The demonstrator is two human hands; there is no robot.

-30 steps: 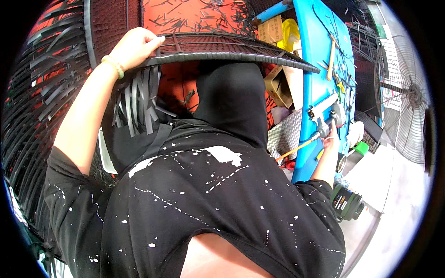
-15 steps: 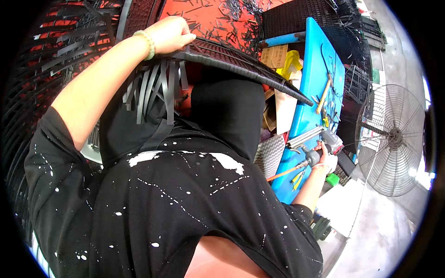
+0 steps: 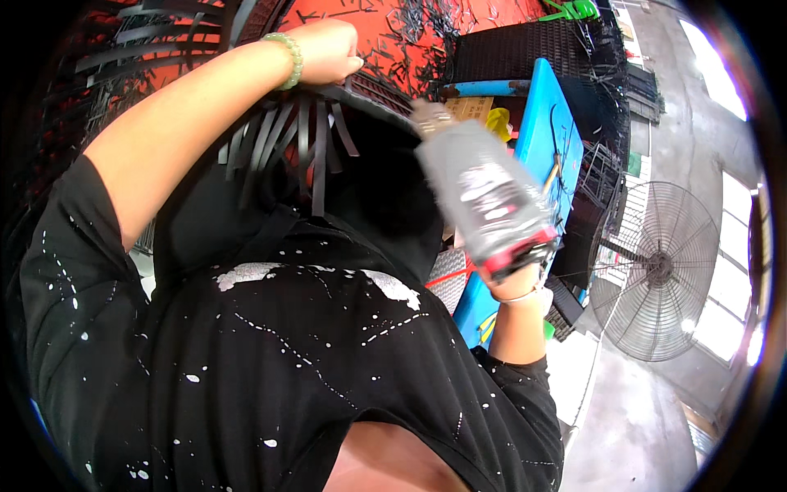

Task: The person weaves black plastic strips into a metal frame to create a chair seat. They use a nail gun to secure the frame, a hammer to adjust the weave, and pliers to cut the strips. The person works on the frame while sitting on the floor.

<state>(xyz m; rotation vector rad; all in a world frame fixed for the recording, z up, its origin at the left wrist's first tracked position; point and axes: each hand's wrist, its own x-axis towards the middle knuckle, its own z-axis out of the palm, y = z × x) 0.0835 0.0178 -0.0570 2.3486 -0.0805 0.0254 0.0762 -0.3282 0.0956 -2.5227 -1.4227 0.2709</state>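
A dark woven strip panel (image 3: pixel 379 92) lies across my lap, with loose black flat strips (image 3: pixel 316 156) hanging from its near edge. My left hand (image 3: pixel 326 53), a beaded bracelet at its wrist, is closed at the panel's upper edge; its fingertips are partly turned away. In my right hand (image 3: pixel 518 284) is a grey and red air stapler (image 3: pixel 484 189), smeared by motion. It is raised over the right part of my lap, its narrow end close to the panel. The stapler hides most of my right fingers.
A blue table (image 3: pixel 566 135) at my right bears a wooden-handled tool (image 3: pixel 552 174) and other tools. Beyond the panel, black strip scraps lie over a red surface (image 3: pixel 328 10). A cardboard box (image 3: pixel 467 108) stands beside the table. Far right is a large wire-caged fan (image 3: pixel 660 266).
My right hand has lifted the air stapler off the blue table and brought it up and left toward the panel. My left hand stays at the panel's edge; the view has shifted slightly.
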